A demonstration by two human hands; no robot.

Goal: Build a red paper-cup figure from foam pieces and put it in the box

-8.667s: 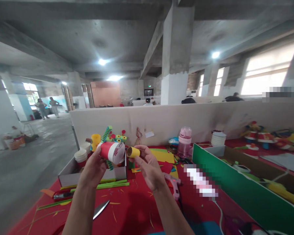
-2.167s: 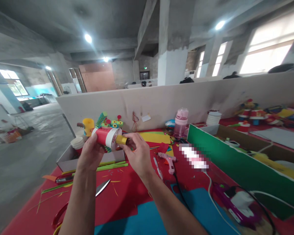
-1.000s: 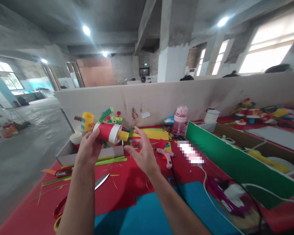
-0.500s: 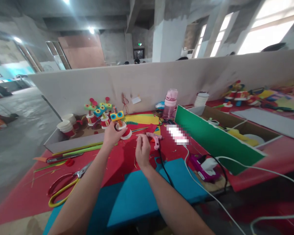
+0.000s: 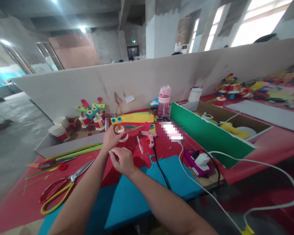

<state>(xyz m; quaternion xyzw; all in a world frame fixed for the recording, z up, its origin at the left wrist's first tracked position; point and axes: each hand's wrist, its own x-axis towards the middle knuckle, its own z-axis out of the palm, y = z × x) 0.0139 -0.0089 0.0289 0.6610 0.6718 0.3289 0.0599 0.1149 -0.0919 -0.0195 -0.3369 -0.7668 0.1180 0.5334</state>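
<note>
My left hand (image 5: 112, 139) is closed around a paper-cup figure (image 5: 123, 137) with a white and red cup body. On top of it sits a yellow head with two blue eyes, on a coiled neck. Close to my left wrist, my right hand (image 5: 122, 160) is curled with its fingers pressed together; whatever they hold, if anything, is hidden. A white pen (image 5: 139, 144) lies to the right of the hands on the red table cover. Beside it rests a pink glue gun (image 5: 150, 137) with a black cord.
Large scissors (image 5: 71, 182) with red and yellow handles lie at left. Behind them stands a shallow box (image 5: 71, 147) with cups and several finished figures (image 5: 98, 122). On the right are a green-sided box (image 5: 205, 137), a purple power strip (image 5: 198, 164) and a pink bottle (image 5: 164, 101).
My right hand has moved left and nearer to me, to beside my left wrist, uncovering the white pen. My left hand still holds the paper-cup figure. The view has shifted slightly.
</note>
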